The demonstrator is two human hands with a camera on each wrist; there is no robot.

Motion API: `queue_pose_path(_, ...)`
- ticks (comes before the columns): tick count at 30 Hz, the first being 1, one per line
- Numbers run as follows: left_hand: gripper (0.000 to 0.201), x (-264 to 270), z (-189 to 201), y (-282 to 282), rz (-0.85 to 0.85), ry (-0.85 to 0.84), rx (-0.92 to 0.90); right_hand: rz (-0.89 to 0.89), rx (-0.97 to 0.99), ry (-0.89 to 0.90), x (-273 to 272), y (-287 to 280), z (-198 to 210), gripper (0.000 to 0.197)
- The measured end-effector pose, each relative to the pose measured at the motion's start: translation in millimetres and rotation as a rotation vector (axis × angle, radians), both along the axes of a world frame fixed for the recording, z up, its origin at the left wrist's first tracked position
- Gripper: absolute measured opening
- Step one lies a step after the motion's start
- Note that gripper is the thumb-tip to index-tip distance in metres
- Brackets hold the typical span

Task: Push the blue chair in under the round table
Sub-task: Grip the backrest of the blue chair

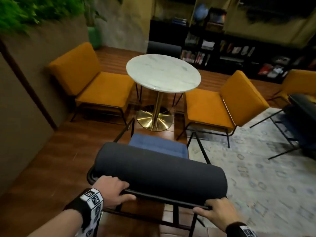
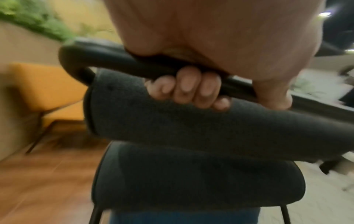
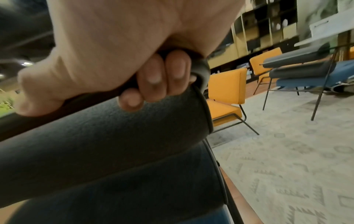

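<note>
Two mustard-yellow chairs flank the round table [image 1: 163, 73], the left yellow chair [image 1: 95, 86] against the tan wall and the right yellow chair [image 1: 225, 106] on the edge of a pale patterned rug [image 1: 256, 177], their seat fronts close to the table's rim on either side. Between them an open lane of wood floor [image 1: 42, 168] leads to the table's polished gold pedestal base [image 1: 153, 119]. The blue chair [image 1: 159, 146] stands in that lane, its blue seat just short of the base and not yet beneath the white marble top. Its thin black front legs splay toward the yellow chairs' frames; from the blurred head view, whether they touch cannot be told. A dark bookshelf [image 1: 230, 53] lines the far wall, and a dark table with another chair [image 1: 299, 117] sits at the rug's right side. The person's left hand [image 1: 111, 190] wraps the black metal tube at the top left corner of the chair back, fingers [image 2: 191, 89] curled under the bar against the grey, coarse-woven bolster. The right hand [image 1: 217, 212] grips the same bar at its right corner, fingers [image 3: 157, 81] tucked between tube and cushion.
</note>
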State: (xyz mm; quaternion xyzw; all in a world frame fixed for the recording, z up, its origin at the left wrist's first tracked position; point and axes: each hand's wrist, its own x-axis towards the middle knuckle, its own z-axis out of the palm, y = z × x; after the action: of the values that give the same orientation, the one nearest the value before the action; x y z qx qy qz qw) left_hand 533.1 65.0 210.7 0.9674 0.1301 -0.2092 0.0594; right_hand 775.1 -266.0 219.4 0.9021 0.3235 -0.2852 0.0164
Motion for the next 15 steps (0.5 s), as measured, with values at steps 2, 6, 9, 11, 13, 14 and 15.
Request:
queue_pose_path(2, 0.071, 1, -16, 0, 0.034, 0.025, -0.025, 0.004, -0.008, -0.006, -2, 3, -11, 0.103)
queue_pose_path(6, 0.061, -3, -59, -8, 0.152, 0.129, -0.081, 0.012, -0.098, 0.065, -12, 9, -47, 0.107)
queue_pose_path(9, 0.061, -12, -100, -16, 0.235, 0.241, -0.128, -0.026, -0.150, 0.164, -25, 5, -98, 0.143)
queue_pose_path(11, 0.062, -21, -129, -21, 0.275, 0.316, -0.158, -0.084, -0.200, 0.192, -35, -1, -137, 0.154)
queue_pose_path(13, 0.063, -32, -154, -27, 0.296, 0.372, -0.187, -0.180, -0.181, 0.244, -50, -2, -151, 0.145)
queue_pose_path(14, 0.063, -37, -165, -29, 0.312, 0.383, -0.199, -0.201, -0.201, 0.255, -55, 0, -152, 0.129)
queue_pose_path(15, 0.063, -40, -172, -31, 0.326, 0.389, -0.200, -0.188, -0.248, 0.218, -58, 1, -155, 0.111)
